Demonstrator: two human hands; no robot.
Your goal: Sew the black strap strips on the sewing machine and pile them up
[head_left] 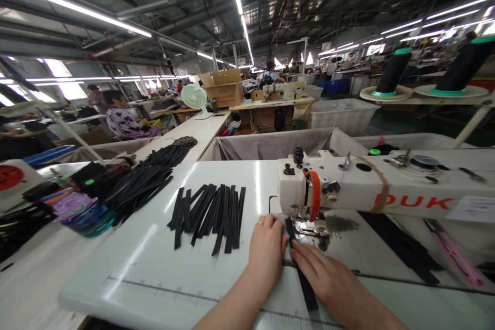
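A white sewing machine (pixel 332 185) with an orange guard stands on the pale table at the right. One black strip (pixel 306 289) runs from under its needle area toward the front. My left hand (pixel 268 242) is at the strip's left edge beside the presser foot, its fingers bent and closed together. On the right of the same strip lies my right hand (pixel 323 273), fingers pressed together with the tips on the strip. A pile of short black strips (pixel 211 214) lies left of my hands. More black strips (pixel 402 247) rest under the machine arm.
Pink-handled scissors (pixel 458 260) lie at the right. A larger heap of black strips (pixel 145 180), a purple-and-teal container (pixel 83 214) and a green fan (pixel 196 99) are to the left. Thread cones (pixel 393 72) stand behind the machine. A seated person (pixel 124 116) is farther back.
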